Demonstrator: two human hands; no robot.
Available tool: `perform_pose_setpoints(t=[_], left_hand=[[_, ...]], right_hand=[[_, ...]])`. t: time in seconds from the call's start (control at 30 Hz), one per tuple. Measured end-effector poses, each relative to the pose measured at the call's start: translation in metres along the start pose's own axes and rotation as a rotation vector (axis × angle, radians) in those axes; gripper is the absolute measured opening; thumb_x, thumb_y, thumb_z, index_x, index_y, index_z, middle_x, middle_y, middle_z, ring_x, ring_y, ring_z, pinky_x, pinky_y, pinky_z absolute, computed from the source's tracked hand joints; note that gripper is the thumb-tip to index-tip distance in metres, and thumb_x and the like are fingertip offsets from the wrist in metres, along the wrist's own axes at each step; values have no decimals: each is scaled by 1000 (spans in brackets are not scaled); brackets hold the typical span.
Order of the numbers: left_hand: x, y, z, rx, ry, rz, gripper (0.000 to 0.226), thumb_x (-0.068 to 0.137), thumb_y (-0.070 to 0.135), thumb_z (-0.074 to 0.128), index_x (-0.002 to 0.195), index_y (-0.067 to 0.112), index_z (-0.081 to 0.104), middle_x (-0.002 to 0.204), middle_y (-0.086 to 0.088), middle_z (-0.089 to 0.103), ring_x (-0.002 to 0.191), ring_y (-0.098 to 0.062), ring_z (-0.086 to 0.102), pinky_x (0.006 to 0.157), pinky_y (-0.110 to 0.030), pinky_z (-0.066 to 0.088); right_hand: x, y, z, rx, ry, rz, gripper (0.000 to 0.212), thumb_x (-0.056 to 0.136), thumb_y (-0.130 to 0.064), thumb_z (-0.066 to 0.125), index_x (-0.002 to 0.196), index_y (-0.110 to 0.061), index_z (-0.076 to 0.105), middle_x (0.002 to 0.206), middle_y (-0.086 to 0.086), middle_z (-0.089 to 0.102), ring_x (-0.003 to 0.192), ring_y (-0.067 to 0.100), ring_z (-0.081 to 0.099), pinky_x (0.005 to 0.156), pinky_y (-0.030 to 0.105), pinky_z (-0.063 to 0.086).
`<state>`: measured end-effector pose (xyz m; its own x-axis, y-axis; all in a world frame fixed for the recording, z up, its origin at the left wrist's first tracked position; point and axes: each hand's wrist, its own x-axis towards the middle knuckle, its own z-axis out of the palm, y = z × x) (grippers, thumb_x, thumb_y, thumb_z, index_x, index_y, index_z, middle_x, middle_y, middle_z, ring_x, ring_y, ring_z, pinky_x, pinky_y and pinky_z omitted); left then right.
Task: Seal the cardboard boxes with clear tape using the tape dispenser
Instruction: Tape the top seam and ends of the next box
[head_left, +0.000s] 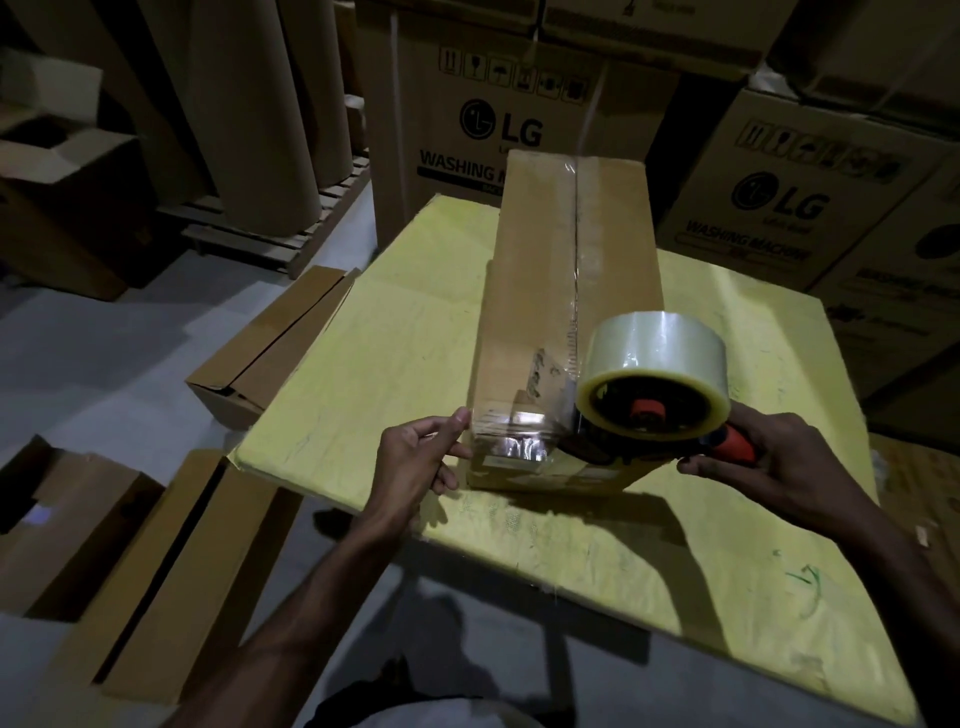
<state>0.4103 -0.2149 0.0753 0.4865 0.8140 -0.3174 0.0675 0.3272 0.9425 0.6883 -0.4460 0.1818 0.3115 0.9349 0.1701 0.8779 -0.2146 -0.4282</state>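
Low, right hand (774, 462) round dispenser handle (733, 448)

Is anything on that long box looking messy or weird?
Yes. The clear tape at the near end of the cardboard box, between the left hand and the tape dispenser, looks wrinkled and bunched instead of flat. Along the top seam it lies straight.

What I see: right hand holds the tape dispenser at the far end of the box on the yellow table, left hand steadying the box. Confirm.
Wrong end. The head view shows the tape dispenser at the near end of the box, not the far one. The right hand holds it, the left hand steadies the box, on the yellow table.
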Motion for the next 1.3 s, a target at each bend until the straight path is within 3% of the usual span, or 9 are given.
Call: perform_pose_setpoints(t=[0.57, 0.63, 0.73, 0.8, 0.87, 0.93, 1.0, 1.1, 1.3], left_hand=[[-1, -27, 3, 79, -25, -233, 52, 86, 54, 77, 125, 19, 69, 78, -13, 78, 39, -12, 52, 39, -19, 34], [-7, -36, 10, 169, 86, -143, 49, 86, 57, 76, 121, 24, 69, 82, -4, 79, 56, -13, 66, 51, -24, 49], [-23, -46, 25, 204, 346, 248, 32, 99, 33, 69, 130, 32, 62, 119, 6, 74, 106, -8, 69, 83, -25, 56], [-35, -53, 38, 187, 254, 531, 60, 95, 19, 68, 151, 25, 48, 150, 8, 56, 137, -11, 53, 106, -35, 51], [-43, -59, 51, 276, 126, 696, 96, 86, 27, 81, 163, 24, 25, 165, 4, 37, 151, -15, 37, 117, -31, 41], [-36, -56, 61, 349, 115, 740, 110, 80, 39, 88, 164, 36, 16, 169, 0, 30, 152, -15, 35, 118, -22, 37], [-25, -51, 66, 445, 164, 792, 98, 83, 43, 81, 161, 44, 21, 168, -3, 30, 145, -19, 47, 110, -26, 48], [-8, -49, 53, 602, 190, 915, 68, 90, 45, 70, 152, 37, 44, 163, -8, 38, 123, -20, 65, 91, -33, 61], [26, -28, 4, 618, 170, 938, 65, 81, 18, 87, 141, 21, 62, 142, -5, 62, 112, 0, 63, 95, -19, 54]], right_hand=[[-1, -4, -10, -100, 18, -23, 70, 79, -87, 52, 113, -28, 68, 76, -15, 69, 67, 3, 63, 51, 31, 50], [-3, -5, -12, -88, 28, -15, 68, 79, -86, 53, 113, -29, 68, 75, -18, 68, 66, 3, 63, 51, 31, 49], [-5, -6, -13, -87, 31, 6, 70, 78, -88, 53, 112, -29, 68, 73, -17, 67, 61, 4, 62, 51, 34, 51], [-6, -6, -13, -100, 18, 20, 71, 78, -88, 52, 111, -28, 68, 73, -15, 68, 58, 2, 61, 52, 36, 51], [-6, -6, -12, -104, 14, 28, 72, 79, -88, 52, 112, -26, 68, 74, -14, 69, 60, 2, 62, 53, 36, 52], [-6, -7, -11, -94, 11, 40, 70, 79, -86, 54, 114, -27, 68, 75, -16, 69, 60, 1, 62, 54, 36, 52], [-6, -9, -12, -77, 6, 57, 66, 79, -84, 56, 115, -29, 67, 76, -18, 69, 63, 2, 63, 54, 36, 52], [-4, -13, -11, -59, 12, 68, 62, 80, -81, 58, 118, -33, 66, 81, -19, 70, 68, 1, 64, 55, 35, 52], [16, -47, 6, -217, -51, 21, 52, 87, -82, 46, 122, -45, 50, 78, -16, 65, 63, 6, 59, 52, 29, 42]])
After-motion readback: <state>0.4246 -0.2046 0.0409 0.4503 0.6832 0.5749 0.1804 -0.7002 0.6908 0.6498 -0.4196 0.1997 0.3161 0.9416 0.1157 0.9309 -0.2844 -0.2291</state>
